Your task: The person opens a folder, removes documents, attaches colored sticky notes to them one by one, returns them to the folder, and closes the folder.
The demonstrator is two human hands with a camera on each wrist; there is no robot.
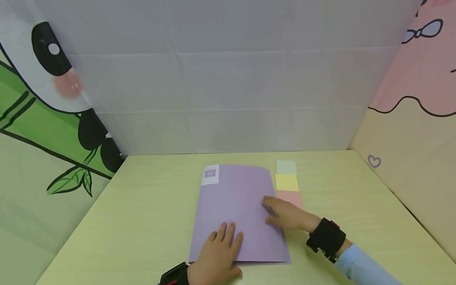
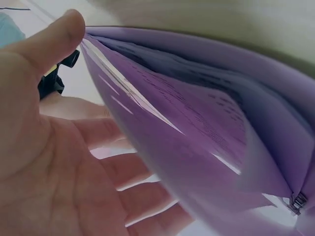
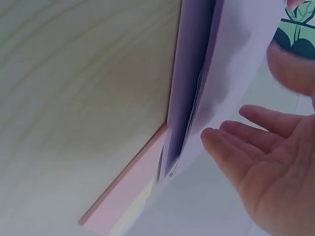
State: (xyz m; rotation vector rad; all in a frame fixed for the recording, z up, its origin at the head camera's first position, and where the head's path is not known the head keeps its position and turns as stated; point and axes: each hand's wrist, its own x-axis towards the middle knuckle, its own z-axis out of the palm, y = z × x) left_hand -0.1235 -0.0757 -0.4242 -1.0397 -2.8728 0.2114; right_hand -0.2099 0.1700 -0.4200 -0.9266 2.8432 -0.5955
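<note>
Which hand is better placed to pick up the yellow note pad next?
Probably the right hand: it is open at the folder's right edge, close by the pink pad, with the yellow pad just beyond. The left hand is at the folder's bottom edge, farther away.

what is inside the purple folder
The left wrist view shows printed sheets and a metal-looking fastener inside the purple folder. The folder covers the rest; the print is too blurred to read.
</note>
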